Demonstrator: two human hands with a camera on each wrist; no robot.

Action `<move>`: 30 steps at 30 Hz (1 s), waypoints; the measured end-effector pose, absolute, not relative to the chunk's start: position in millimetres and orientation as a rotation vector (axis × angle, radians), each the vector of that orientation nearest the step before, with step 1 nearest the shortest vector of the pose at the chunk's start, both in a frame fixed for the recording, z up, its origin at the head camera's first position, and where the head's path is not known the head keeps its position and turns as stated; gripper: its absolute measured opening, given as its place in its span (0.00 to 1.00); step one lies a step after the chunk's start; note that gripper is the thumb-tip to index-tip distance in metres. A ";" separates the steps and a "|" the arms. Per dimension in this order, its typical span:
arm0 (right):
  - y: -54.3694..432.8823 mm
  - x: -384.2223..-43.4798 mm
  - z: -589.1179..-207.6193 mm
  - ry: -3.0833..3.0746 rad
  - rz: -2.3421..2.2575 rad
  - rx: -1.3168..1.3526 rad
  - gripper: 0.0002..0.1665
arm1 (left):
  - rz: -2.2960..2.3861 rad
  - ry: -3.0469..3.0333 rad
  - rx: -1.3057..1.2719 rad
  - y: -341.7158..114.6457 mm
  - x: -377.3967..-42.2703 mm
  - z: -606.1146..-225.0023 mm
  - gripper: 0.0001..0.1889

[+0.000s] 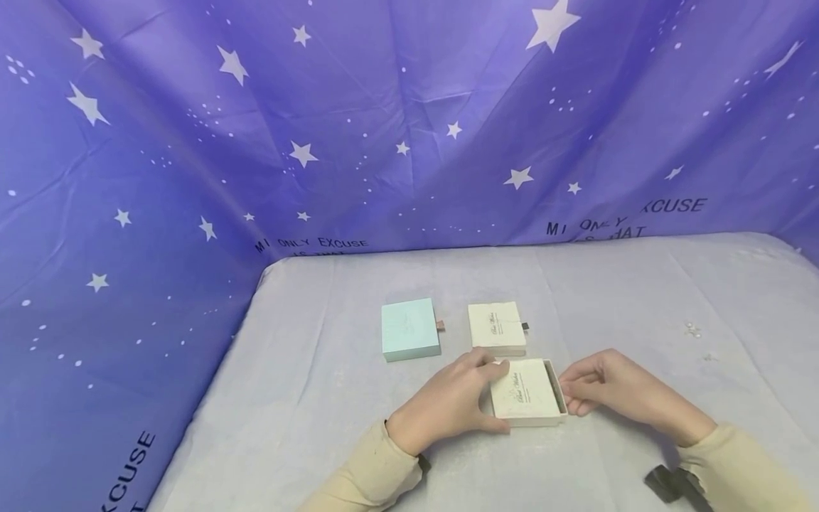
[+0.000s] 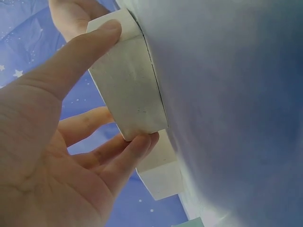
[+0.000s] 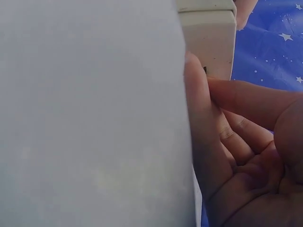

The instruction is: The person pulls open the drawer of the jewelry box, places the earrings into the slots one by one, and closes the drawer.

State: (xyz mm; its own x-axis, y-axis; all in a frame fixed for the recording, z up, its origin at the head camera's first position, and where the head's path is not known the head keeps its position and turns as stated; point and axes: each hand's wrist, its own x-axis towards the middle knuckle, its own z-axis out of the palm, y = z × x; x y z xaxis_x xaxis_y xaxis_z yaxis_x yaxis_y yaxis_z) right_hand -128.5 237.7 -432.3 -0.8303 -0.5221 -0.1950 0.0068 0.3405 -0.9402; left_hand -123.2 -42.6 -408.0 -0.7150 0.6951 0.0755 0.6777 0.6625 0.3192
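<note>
A cream drawer-style gift box (image 1: 526,391) with dark lettering lies on the cloth, its inner tray (image 1: 564,410) slid a little out at the right end. My left hand (image 1: 448,402) grips the outer sleeve, thumb on the near side and fingers round the left end and far side. In the left wrist view, the thumb and fingertips press the sleeve's narrow sides. At the tray's end, my right hand (image 1: 617,387) pinches a small dark pull tab (image 3: 205,70) between thumb and forefinger, covering most of it.
Behind stand a second cream box (image 1: 495,323) with a black tab and a mint-green box (image 1: 409,327) with a pinkish tab. Small shiny pieces (image 1: 692,329) lie at the right on the pale cloth (image 1: 307,427). A purple star-patterned curtain (image 1: 384,107) hangs behind and left.
</note>
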 end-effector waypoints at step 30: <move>275.6 -126.6 -431.6 2.302 -1.381 -0.598 0.12 | 0.434 2.868 1.202 -46.5 -121.9 -405.9 0.45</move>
